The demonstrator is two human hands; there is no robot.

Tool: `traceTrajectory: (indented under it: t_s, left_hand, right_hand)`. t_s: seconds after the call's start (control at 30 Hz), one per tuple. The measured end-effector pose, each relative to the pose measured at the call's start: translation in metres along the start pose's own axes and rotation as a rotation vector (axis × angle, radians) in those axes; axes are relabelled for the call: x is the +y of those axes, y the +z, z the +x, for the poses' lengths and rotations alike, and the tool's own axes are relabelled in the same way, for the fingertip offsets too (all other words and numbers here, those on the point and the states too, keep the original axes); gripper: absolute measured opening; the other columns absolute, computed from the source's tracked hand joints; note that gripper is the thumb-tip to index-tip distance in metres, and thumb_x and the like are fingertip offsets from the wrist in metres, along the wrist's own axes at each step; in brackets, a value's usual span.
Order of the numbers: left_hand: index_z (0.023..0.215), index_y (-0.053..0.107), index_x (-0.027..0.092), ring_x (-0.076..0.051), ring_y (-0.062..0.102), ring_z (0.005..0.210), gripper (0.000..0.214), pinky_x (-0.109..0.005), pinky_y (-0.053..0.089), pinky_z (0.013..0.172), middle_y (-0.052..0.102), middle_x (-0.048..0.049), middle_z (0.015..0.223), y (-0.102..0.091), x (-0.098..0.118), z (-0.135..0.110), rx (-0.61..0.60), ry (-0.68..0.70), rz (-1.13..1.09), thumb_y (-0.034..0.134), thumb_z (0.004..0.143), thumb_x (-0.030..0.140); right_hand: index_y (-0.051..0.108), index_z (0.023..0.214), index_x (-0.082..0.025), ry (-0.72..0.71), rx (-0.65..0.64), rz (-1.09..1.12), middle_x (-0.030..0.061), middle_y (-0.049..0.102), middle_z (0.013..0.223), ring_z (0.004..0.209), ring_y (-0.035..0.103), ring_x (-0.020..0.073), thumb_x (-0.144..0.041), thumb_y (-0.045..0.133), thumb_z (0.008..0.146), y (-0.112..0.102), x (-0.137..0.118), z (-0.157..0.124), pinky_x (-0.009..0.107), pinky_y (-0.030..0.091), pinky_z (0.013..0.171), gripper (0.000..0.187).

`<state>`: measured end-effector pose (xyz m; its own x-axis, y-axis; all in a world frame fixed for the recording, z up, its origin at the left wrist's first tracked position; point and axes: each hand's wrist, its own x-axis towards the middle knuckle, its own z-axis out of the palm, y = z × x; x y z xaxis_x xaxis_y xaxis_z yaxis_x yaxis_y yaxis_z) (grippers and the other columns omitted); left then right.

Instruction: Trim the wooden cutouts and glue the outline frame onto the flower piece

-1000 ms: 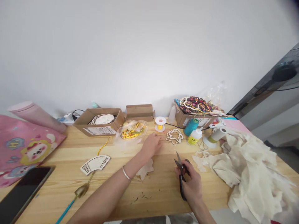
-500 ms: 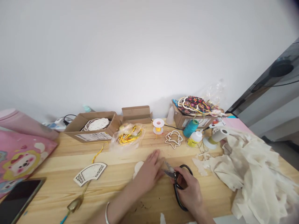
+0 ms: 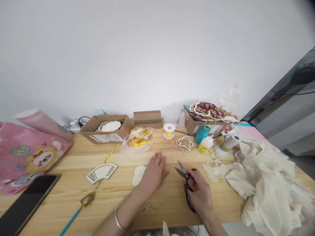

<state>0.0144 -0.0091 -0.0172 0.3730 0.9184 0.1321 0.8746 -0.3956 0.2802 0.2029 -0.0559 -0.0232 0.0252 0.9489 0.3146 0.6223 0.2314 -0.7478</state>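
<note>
Both hands are apart over the pale wooden table (image 3: 172, 213). Palm down, fingers stretched forward and lying close together, the left hand (image 3: 153, 173) rests near the middle, its wrist circled by a plain silver bracelet (image 3: 118, 219). Just beside it, and showing along its outer edge, is a small cream piece with rounded lobes (image 3: 139, 175); from here I can't tell how much of it the hand covers. To the other side, the right hand (image 3: 199, 195) is closed round the black handles of a pair of scissors (image 3: 187, 178), whose dark metal blades are parted and point forward, toward the left hand's side, touching nothing that I can see.

Beyond the blades lies a pale openwork frame with a scalloped outline (image 3: 184, 146), near a white spool wound with yellow thread (image 3: 169, 133). A white squeeze bottle with a yellow label (image 3: 205, 144) stands before a teal cone of thread (image 3: 202, 134). Crumpled cream cloth (image 3: 268, 183) spreads over the table's right end. Well left of the hands, a white fan-shaped ornament with cut-out ends (image 3: 102, 172) lies flat.
</note>
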Motion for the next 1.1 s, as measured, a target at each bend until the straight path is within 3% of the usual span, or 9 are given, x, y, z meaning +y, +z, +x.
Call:
traceTrajectory:
  t_s: [0.13,0.3,0.53,0.6,0.7,0.87,1.1]
  left_hand:
    - [0.113,0.052,0.012,-0.025,0.037,0.122,0.035,-0.043,0.033,0.099,0.045,-0.0167,0.129,0.006,0.015,0.007,0.071,-0.090,-0.145,0.043,0.083,0.026]
    - [0.119,0.044,0.018,-0.018,0.043,0.118,0.036,-0.040,0.034,0.100,0.049,-0.0099,0.126,0.004,0.011,0.000,0.216,-0.227,-0.301,0.037,0.085,0.028]
    - [0.128,0.032,0.018,-0.025,0.028,0.126,0.054,-0.046,0.029,0.100,0.034,-0.0140,0.135,0.009,0.017,0.006,0.192,-0.137,-0.243,0.047,0.080,0.038]
    - [0.126,0.035,0.016,-0.029,0.028,0.124,0.062,-0.048,0.029,0.098,0.034,-0.0160,0.131,0.010,0.023,0.016,0.149,-0.093,-0.199,0.054,0.074,0.043]
    - [0.115,0.047,0.018,-0.029,0.039,0.110,0.053,-0.047,0.035,0.092,0.043,-0.0129,0.115,0.006,0.026,0.030,0.083,-0.038,-0.156,0.060,0.069,0.042]
    - [0.117,0.045,0.018,-0.026,0.041,0.103,0.049,-0.045,0.037,0.089,0.043,-0.0112,0.110,-0.007,0.009,0.022,0.107,-0.053,-0.142,0.057,0.073,0.037]
    - [0.117,0.044,0.017,-0.027,0.035,0.115,0.042,-0.046,0.034,0.095,0.040,-0.0134,0.122,-0.008,-0.031,-0.012,0.171,-0.009,-0.110,0.052,0.077,0.030]
  right_hand:
    - [0.053,0.097,-0.018,0.016,-0.076,-0.119,0.0043,0.054,0.080,0.074,0.053,0.0171,-0.026,0.056,0.071,-0.012,0.005,-0.001,0.028,0.046,0.063,0.027]
    - [0.052,0.097,-0.015,-0.009,-0.244,-0.243,0.0078,0.053,0.089,0.084,0.051,0.0205,-0.028,0.060,0.067,-0.027,0.009,0.011,0.032,0.043,0.075,0.033]
    - [0.054,0.106,-0.017,-0.013,-0.436,-0.590,0.0100,0.052,0.092,0.089,0.049,0.0249,-0.040,0.056,0.069,-0.041,0.013,0.046,0.037,0.037,0.081,0.043]
    - [0.050,0.114,-0.018,-0.055,-0.491,-0.588,0.0099,0.051,0.095,0.090,0.050,0.0237,-0.038,0.054,0.071,-0.040,0.013,0.048,0.035,0.037,0.081,0.047]
    - [0.048,0.114,-0.019,-0.090,-0.540,-0.562,0.0091,0.052,0.099,0.091,0.051,0.0220,-0.036,0.052,0.074,-0.034,0.012,0.047,0.031,0.039,0.078,0.044]
    - [0.049,0.111,-0.013,-0.031,-0.539,-0.707,0.0119,0.056,0.095,0.085,0.056,0.0224,-0.029,0.044,0.079,-0.020,-0.001,0.049,0.031,0.042,0.069,0.037]
    - [0.037,0.127,-0.005,0.089,-0.712,-0.883,0.0197,0.057,0.100,0.078,0.062,0.0236,-0.024,0.033,0.085,-0.009,-0.032,0.045,0.031,0.046,0.062,0.046]
